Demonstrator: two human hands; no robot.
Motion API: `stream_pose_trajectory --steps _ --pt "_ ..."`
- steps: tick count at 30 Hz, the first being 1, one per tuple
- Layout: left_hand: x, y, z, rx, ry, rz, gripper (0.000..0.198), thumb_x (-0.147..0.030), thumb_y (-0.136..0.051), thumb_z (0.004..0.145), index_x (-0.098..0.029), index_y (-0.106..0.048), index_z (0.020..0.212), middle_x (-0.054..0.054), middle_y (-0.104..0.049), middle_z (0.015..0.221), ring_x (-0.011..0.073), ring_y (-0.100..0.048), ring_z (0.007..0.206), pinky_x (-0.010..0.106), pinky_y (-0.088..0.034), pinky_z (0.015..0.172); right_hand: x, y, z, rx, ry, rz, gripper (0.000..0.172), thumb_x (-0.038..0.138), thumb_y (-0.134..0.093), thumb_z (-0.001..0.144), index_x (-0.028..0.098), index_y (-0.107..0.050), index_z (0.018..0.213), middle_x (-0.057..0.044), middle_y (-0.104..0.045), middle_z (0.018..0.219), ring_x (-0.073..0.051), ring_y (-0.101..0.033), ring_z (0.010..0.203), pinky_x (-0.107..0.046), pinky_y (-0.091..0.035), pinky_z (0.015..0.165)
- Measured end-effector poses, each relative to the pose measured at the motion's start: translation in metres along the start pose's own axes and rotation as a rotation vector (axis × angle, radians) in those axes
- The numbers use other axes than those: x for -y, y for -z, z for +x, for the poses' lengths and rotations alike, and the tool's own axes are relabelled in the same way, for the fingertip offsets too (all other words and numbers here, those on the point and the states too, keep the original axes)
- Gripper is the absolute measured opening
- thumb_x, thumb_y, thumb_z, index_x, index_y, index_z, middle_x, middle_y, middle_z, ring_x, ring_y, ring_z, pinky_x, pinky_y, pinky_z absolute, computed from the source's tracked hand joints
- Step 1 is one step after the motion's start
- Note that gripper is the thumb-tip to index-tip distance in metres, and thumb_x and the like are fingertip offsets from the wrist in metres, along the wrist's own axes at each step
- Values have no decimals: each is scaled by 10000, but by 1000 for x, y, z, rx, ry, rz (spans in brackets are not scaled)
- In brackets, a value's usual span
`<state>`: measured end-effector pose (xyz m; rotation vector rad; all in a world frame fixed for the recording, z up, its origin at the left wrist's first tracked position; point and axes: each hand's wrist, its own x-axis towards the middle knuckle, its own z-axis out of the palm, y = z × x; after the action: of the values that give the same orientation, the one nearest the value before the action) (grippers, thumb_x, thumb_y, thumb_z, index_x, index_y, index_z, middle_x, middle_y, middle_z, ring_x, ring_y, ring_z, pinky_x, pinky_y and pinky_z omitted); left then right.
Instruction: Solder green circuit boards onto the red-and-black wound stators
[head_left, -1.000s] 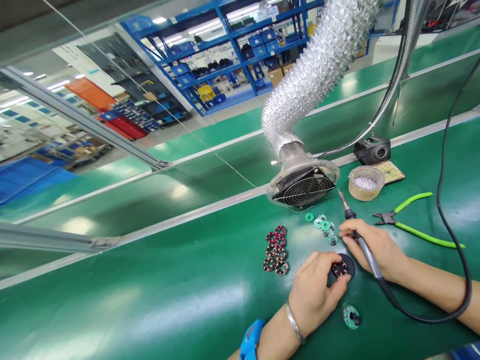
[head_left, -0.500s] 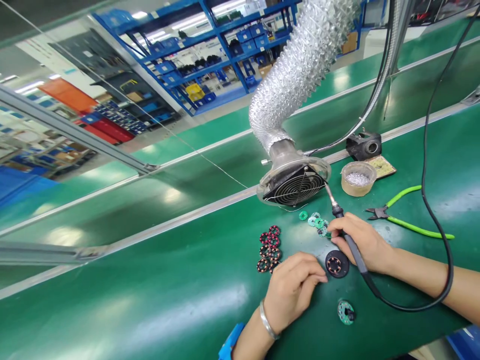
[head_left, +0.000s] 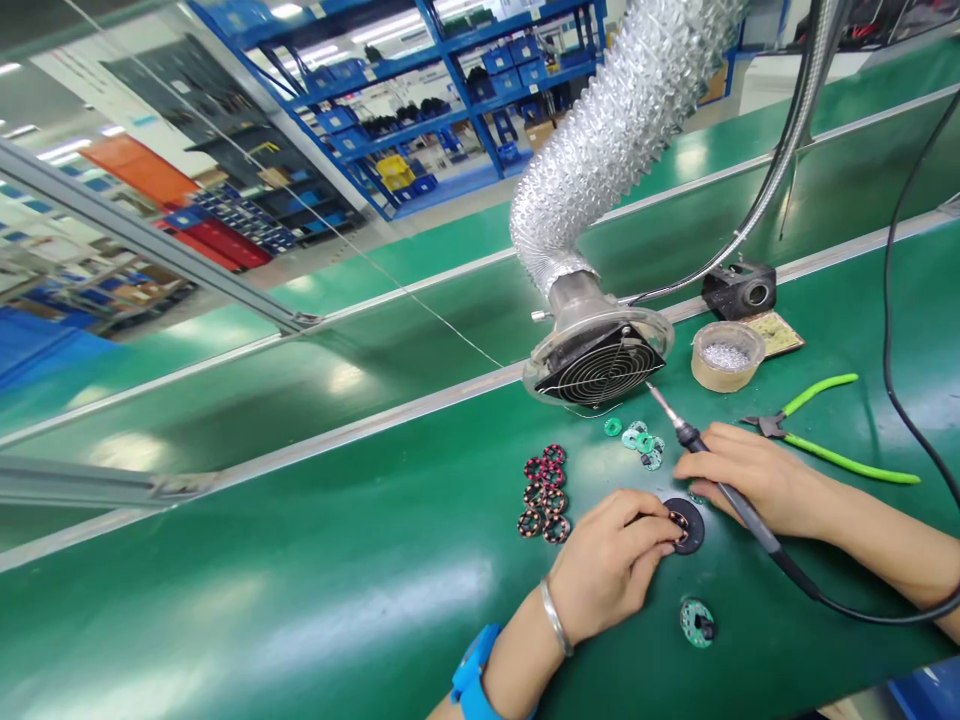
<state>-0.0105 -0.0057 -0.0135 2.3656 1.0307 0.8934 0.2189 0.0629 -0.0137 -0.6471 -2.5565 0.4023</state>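
Observation:
My right hand (head_left: 757,485) holds a soldering iron (head_left: 688,436) like a pen, its metal tip pointing up and left. At the same hand's lower fingertips is a small green circuit board (head_left: 697,496), mostly covered by the fingers. The closed fingertips of my left hand (head_left: 611,560) are on a copper-wound ring (head_left: 679,530) set in a round black holder (head_left: 696,535). Nearer me lies a loose round circuit board (head_left: 697,622) with a black part on it. Several copper-wound rings (head_left: 553,500) lie left of my hands.
A fume extractor (head_left: 600,370) with a silver hose (head_left: 600,150) hangs behind the hands. Several round green boards (head_left: 643,440) lie below it. Green-handled cutters (head_left: 847,455), a tub (head_left: 726,358) of silvery bits and a black iron stand (head_left: 742,290) are to the right.
My left hand has moved right, its fingertips now on the ring in the black holder. My right hand, still gripping the iron, has shifted slightly; a small board now shows beneath its fingers.

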Motion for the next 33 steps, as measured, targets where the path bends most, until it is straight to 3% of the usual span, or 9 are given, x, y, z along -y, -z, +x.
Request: stream_pose_trajectory --steps 4,10,13,20,26,29,31,33 --pt "6 4 -2 3 -11 -36 203 -82 -489 926 -197 -642 994 59 -686 936 144 -662 848 244 -564 767 6 5 -6 51 -91 -12 264 211 -568 858 170 -552 1118 -70 -548 858 -226 -489 817 -331 -428 715" --pt "9 5 -2 9 27 22 238 -67 -445 932 -193 -642 978 59 -683 922 145 -657 845 249 -558 789 12 5 -9 80 -94 1 312 124 -525 808 188 -540 1113 -55 -534 845 -214 -479 786 -309 -406 684" --pt "8 6 0 41 -13 44 309 -53 -419 931 -214 -656 1044 54 -684 965 146 -660 872 247 -555 796 12 4 -8 76 -79 -38 292 114 -511 823 193 -553 1101 -40 -511 801 -210 -476 778 -295 -395 671" --pt "9 5 1 41 -5 -28 266 -45 -432 919 -202 -646 936 46 -702 910 128 -674 832 219 -557 772 11 3 -8 88 -52 -41 224 121 -460 898 193 -582 1072 -33 -525 765 -191 -476 746 -278 -381 651" --pt "6 -1 -1 -6 65 -57 235 -48 -407 915 -193 -588 881 47 -672 830 142 -642 782 237 -541 724 8 5 -9 106 -19 -23 228 116 -429 921 193 -581 1071 -34 -543 756 -186 -474 722 -276 -382 639" --pt "4 0 -2 -35 184 -136 209 -85 -404 935 -195 -562 856 39 -658 800 137 -629 736 242 -538 691 7 6 -9 117 -22 -13 237 99 -435 907 196 -587 1062 -32 -544 750 -184 -480 717 -271 -388 633" --pt "3 2 -2 -49 248 -228 161 -108 -430 930 -194 -565 911 53 -665 880 139 -637 759 253 -549 699 7 7 -9 128 -36 9 241 111 -446 909 196 -582 1089 -38 -561 775 -185 -490 726 -274 -395 638" --pt "2 5 -1 -23 213 -281 193 -142 -510 884 -188 -583 1056 101 -655 1067 182 -647 916 312 -563 790 7 8 -9 140 -56 40 257 118 -455 912 196 -568 1129 -47 -582 814 -187 -503 744 -277 -403 647"
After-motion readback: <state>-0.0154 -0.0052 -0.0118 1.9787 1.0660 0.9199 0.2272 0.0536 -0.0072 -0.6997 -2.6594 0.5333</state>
